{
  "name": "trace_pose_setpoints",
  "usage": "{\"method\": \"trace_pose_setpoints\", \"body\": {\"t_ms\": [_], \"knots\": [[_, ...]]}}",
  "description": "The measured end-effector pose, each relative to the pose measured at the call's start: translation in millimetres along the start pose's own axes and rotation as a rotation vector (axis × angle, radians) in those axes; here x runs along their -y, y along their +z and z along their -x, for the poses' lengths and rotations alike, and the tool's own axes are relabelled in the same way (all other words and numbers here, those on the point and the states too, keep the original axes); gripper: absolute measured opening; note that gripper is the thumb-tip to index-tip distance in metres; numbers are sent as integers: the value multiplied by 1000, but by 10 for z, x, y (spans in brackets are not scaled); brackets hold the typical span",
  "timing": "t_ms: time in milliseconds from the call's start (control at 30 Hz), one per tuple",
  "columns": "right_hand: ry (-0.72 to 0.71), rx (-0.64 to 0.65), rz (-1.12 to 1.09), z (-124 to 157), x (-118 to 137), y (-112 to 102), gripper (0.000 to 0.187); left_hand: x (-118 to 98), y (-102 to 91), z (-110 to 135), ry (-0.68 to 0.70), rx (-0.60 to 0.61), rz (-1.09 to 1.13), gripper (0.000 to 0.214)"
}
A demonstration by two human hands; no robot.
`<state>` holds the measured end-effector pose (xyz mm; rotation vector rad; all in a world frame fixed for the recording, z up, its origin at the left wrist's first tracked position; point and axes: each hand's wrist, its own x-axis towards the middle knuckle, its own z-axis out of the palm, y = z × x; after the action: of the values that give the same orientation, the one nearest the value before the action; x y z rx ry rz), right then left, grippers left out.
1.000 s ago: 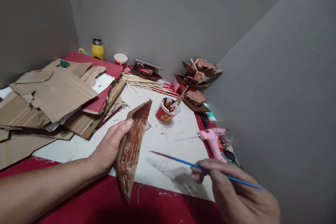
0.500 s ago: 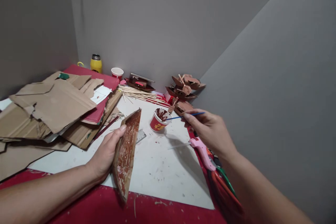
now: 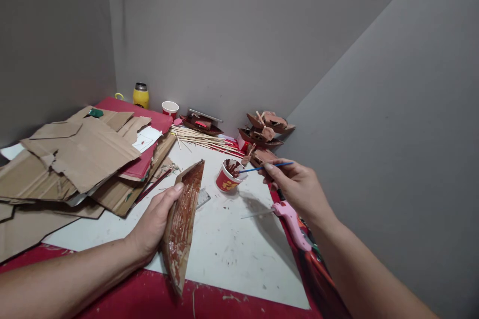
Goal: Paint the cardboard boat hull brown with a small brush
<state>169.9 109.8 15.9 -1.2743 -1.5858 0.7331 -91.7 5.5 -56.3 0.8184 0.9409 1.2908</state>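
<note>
Brown-painted cardboard boat hull [image 3: 183, 224], long and pointed at both ends, stands tilted on its side at the near edge of the white sheet [image 3: 232, 254] that covers the red worktop [image 3: 130, 296], with its lower tip over the red. The left hand [image 3: 155, 222] clasps its outer side, thumb on the upper rim. The right hand [image 3: 295, 187] pinches a thin blue paintbrush [image 3: 266, 166], whose tip dips into the red paper cup of brown paint [image 3: 227, 179] near the sheet's middle. A pink glue gun [image 3: 292, 218] lies at the sheet's right edge, just below that wrist. Torn brown cardboard sheets [image 3: 78, 154] pile along the left edge.
</note>
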Motion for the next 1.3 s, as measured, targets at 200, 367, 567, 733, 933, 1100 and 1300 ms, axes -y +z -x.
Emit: {"method": "trace_pose_setpoints", "body": {"t_ms": [200,367,567,733,933,1100,1300], "knots": [[-2,-134,-61,169,-7,-22,41,12,-6,-5,10,-45,-30,32],[57,-232,-200,211,-83,-46,38,19,-8,-4,-3,-4,13,32],[201,-186,-437,404,-45,-135,42,-1,9,0,-16,-8,67,33],[316,-85,-504,941,3,21,33,-22,38,33,-7,5,53,32],[259,111,-477,1384,-41,254,21,-25,45,79,19,4,-71,36],[186,115,-415,1408,-66,277,17,-71,51,101,80,75,-143,35],[69,84,-331,1430,-61,263,13,-118,98,126,70,142,-146,38]]}}
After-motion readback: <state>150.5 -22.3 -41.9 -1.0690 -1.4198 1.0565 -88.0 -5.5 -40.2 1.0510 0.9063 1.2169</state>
